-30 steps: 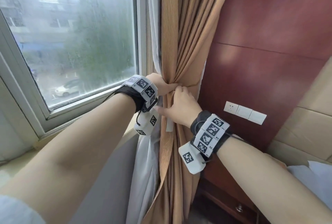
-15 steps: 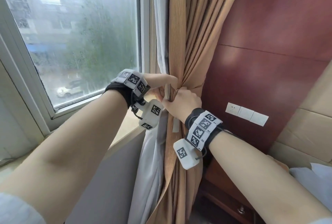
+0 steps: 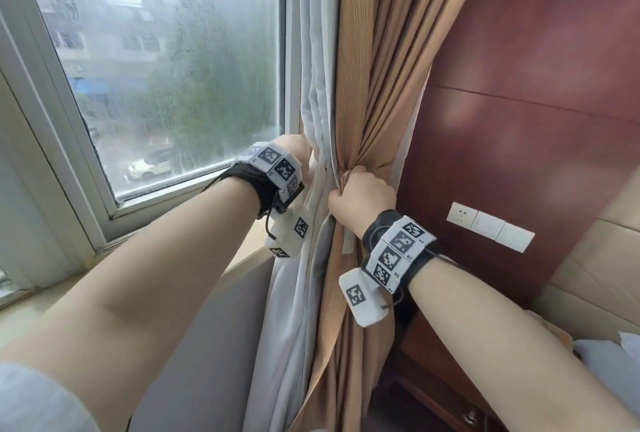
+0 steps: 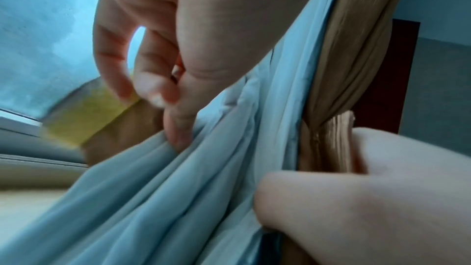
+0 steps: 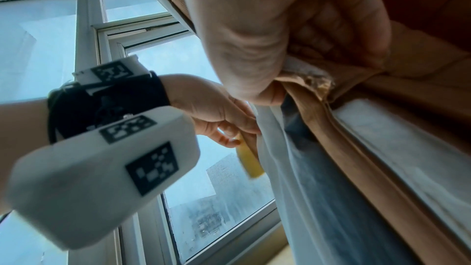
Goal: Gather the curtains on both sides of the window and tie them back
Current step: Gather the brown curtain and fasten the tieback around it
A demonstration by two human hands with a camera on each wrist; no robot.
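Note:
A tan curtain and a white sheer curtain hang bunched together at the window's right side. My right hand grips the gathered tan folds in a fist at waist height; in the right wrist view its fingers curl round the cloth. My left hand is on the window side of the sheer, partly hidden by it. There its fingers pinch the end of a tan tie-back strap, which hangs down from them. The strap looks blurred in the left wrist view.
The window and its sill lie to the left. A dark red wood panel with white wall switches stands right of the curtain. Below are a wooden cabinet and a padded headboard.
My left hand has left the front of the bunch and gone round to the window side of the sheer. My right hand has closed into a fist on the tan folds.

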